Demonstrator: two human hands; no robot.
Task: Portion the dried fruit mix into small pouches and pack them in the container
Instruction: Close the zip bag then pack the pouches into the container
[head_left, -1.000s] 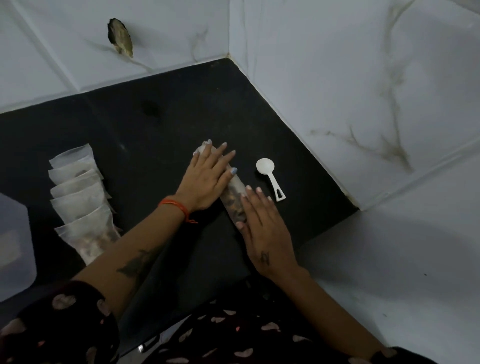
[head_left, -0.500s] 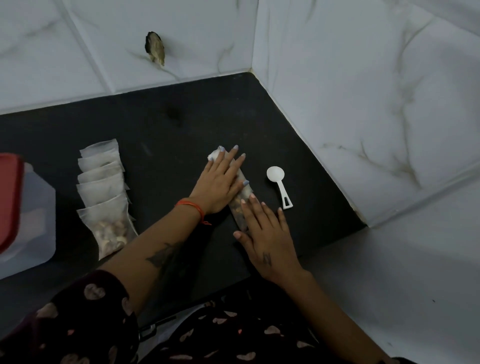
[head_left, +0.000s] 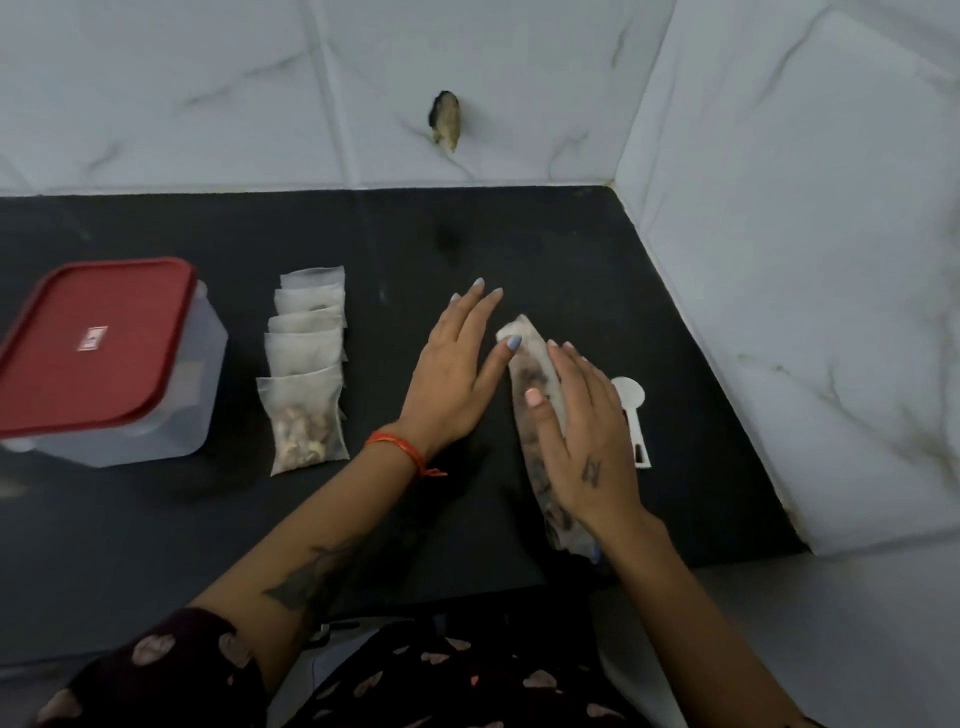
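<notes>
Clear fruit-mix bag (head_left: 535, 415) lies flattened under the spread right hand (head_left: 587, 441), left hand (head_left: 452, 374) flat beside it, thumb touching; next, likely packing pouches (head_left: 306, 374) into the container (head_left: 104, 364).

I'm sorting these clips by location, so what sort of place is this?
Probably a home kitchen counter: a dark countertop set in a corner of white marble-look wall tiles, with a red-lidded food container and a white measuring scoop on it.
</notes>
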